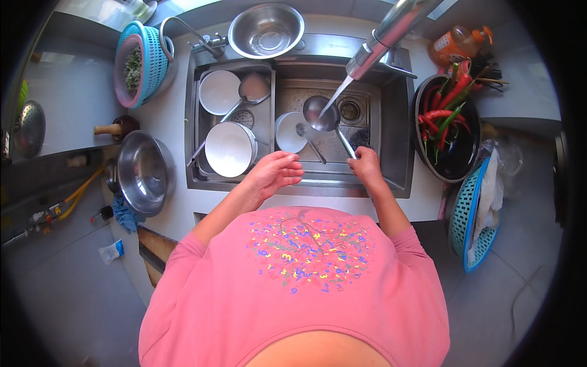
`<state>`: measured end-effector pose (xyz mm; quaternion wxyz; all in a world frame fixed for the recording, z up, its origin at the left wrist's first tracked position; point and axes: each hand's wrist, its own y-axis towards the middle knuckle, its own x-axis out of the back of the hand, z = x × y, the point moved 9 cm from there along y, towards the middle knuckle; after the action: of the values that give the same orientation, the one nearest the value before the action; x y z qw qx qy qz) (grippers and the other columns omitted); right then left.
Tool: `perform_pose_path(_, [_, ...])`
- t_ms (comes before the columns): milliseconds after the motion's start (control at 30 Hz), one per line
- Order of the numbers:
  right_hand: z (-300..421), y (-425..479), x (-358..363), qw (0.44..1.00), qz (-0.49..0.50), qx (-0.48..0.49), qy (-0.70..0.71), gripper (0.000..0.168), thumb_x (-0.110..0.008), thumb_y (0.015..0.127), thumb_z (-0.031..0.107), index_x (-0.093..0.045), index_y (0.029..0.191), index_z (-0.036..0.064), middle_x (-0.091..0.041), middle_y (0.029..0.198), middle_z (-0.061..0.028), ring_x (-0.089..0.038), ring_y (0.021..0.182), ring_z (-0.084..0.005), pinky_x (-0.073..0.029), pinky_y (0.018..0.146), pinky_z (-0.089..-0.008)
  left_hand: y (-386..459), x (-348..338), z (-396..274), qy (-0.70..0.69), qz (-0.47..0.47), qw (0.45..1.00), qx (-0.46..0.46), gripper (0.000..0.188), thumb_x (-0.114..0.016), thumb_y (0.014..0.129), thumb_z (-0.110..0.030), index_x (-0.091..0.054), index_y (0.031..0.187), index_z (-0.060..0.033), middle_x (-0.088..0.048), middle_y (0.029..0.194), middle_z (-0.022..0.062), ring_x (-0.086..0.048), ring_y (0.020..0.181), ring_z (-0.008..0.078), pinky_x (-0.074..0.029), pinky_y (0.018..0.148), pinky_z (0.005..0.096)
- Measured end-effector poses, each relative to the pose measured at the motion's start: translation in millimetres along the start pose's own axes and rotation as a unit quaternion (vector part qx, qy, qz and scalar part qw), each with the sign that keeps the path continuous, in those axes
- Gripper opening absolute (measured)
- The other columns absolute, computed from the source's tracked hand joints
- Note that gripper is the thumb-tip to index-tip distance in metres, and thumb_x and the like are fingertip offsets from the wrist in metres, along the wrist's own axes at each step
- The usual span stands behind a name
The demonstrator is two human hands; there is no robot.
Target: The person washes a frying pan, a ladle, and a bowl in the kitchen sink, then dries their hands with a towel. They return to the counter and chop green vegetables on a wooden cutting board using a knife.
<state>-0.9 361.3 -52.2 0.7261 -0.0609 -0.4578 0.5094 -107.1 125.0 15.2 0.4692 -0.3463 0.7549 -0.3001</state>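
Note:
My right hand grips the handle of a metal ladle over the sink's right basin. Water streams from the faucet into the ladle's bowl. My left hand hovers over the front of the sink, holding nothing, its fingers extended. Beyond it, a white bowl stands in the right basin, with a metal spoon partly over it. In the left basin are two white bowls and a long-handled metal utensil.
A steel basin stands behind the sink, another at the left. Nested colanders hold greens. On the right are a dark pan of red and green chillies, an orange pump bottle and a blue colander.

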Motion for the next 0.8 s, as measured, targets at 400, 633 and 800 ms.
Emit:
perform_pose_path(400, [24,4,-107,0.558,0.247,-0.2,0.767,0.022,-0.06,0.091,0.018,-0.055,0.096,-0.002,-0.061,0.078,-0.0102,-0.061,0.067,-0.0204,-0.055,0.06,-0.0338,45,-76,77,-0.114,0.087,0.973,0.179,0.035,-0.052,0.096,-0.034,-0.047,0.108,-0.0021,-0.051,0.108,0.0225,-0.058,0.101,0.0353,-0.052,0.087,0.0466])
perform_pose_path(633, [73,-11,-120,0.589,0.273,-0.153,0.745,0.02,-0.063,0.089,0.018,-0.057,0.099,0.002,-0.065,0.089,-0.0124,-0.063,0.083,-0.0218,-0.054,0.076,-0.0393,38,-57,66,-0.157,0.041,0.976,0.144,0.027,-0.049,0.097,-0.033,-0.05,0.098,-0.0061,-0.053,0.072,0.0032,-0.05,0.053,0.0133,-0.043,0.043,0.0265])
perform_pose_path(800, [81,0,-108,0.735,0.313,-0.043,0.6,0.024,-0.063,0.09,0.026,-0.062,0.103,0.005,-0.065,0.099,-0.0095,-0.062,0.091,-0.0194,-0.05,0.084,-0.0392,19,-23,32,0.11,-0.016,0.992,0.066,0.018,-0.054,0.094,-0.022,-0.053,0.095,-0.0041,-0.05,0.069,0.0023,-0.04,0.048,0.0084,-0.03,0.04,0.0243])
